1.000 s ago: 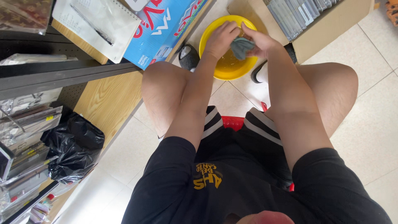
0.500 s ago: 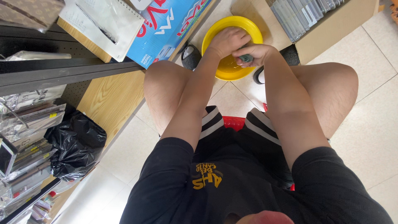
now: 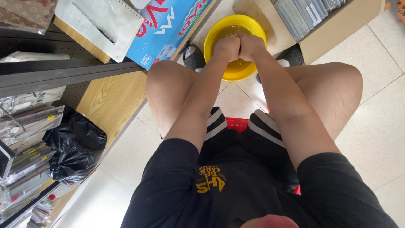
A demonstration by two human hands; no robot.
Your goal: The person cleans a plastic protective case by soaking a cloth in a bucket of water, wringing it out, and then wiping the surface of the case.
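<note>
Your left hand [image 3: 227, 46] and right hand [image 3: 252, 45], both closed into fists, press together inside a round yellow basin [image 3: 219, 36] on the tiled floor [image 3: 379, 126] between your knees; what they grip is hidden.

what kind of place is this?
Probably a small shop or stockroom. Metal shelving holds packaged goods, a cardboard box holds packed items, and both hands, left hand and right hand, are in a yellow basin on the tiled floor.
</note>
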